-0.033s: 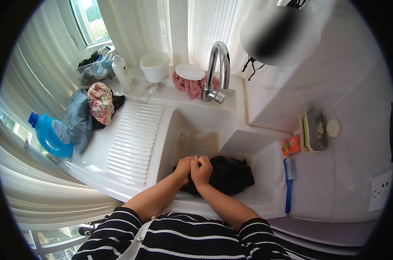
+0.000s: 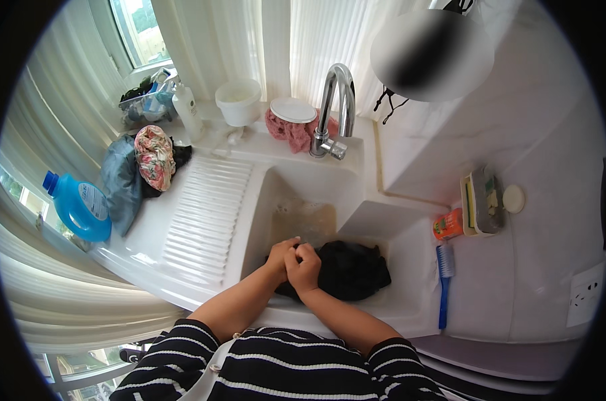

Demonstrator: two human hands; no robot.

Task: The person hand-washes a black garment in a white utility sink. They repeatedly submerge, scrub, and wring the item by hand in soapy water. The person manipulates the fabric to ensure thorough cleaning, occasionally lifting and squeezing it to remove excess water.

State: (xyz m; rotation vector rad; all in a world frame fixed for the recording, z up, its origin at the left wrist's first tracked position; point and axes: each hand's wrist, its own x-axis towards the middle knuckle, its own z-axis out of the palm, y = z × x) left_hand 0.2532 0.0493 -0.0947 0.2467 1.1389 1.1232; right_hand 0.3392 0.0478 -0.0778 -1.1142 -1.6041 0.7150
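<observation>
A wet-looking black cloth (image 2: pixel 353 271) is lying bunched in the front of a white laundry sink (image 2: pixel 410 287). At its left end, the left hand (image 2: pixel 279 256) and right hand (image 2: pixel 303 269) are pressing together, fingers curling closed on the fabric; how much they are gripping I cannot tell. Cloudy water (image 2: pixel 304 220) is pooling just behind. A chrome faucet (image 2: pixel 348 107) is arching over the sink's back edge, a ribbed washboard (image 2: pixel 206 220) is sloping on the left, and a blue scrub brush (image 2: pixel 444 294) is resting on the right.
</observation>
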